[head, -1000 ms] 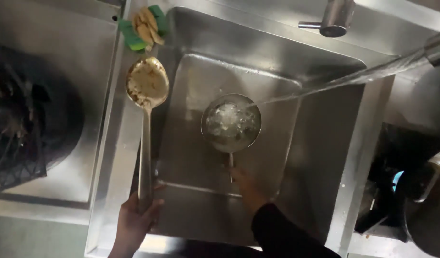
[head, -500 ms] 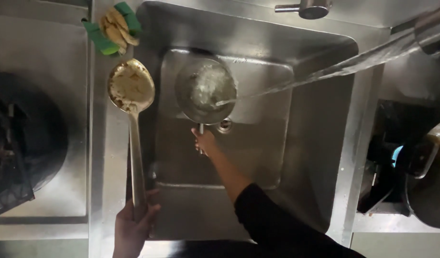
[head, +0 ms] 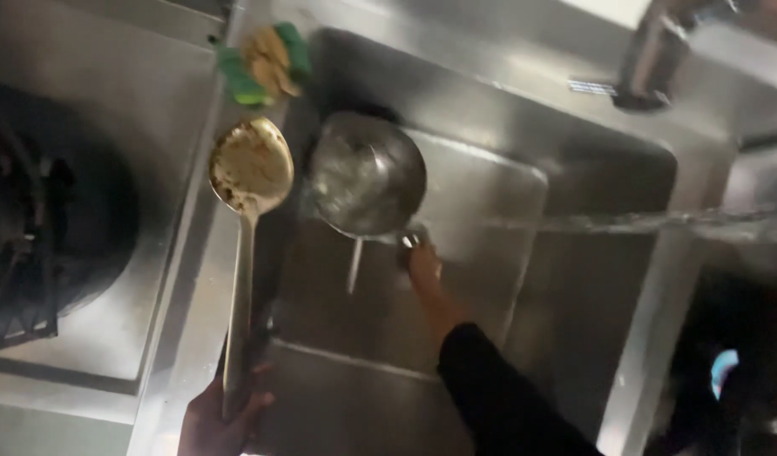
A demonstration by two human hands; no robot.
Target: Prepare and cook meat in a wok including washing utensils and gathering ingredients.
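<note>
My left hand [head: 220, 414] grips the end of a long metal ladle [head: 250, 173] whose bowl is caked with pale food residue; the bowl rests over the sink's left rim. My right hand [head: 422, 266], in a dark sleeve, holds a round steel ladle bowl [head: 367, 173] by its short handle inside the steel sink [head: 507, 110]. This bowl is tilted toward the sink's left wall, and a thin stream of water falls from its lower edge.
A green and yellow sponge [head: 266, 63] lies on the sink's back-left corner. A jet of water [head: 659, 224] crosses from the right. A tap base [head: 650, 59] stands behind the sink. A dark wok burner [head: 42, 219] sits at left.
My right hand has carried the steel bowl left, out of the water jet, and tilted it so water pours out. The left hand keeps hold of the dirty ladle.
</note>
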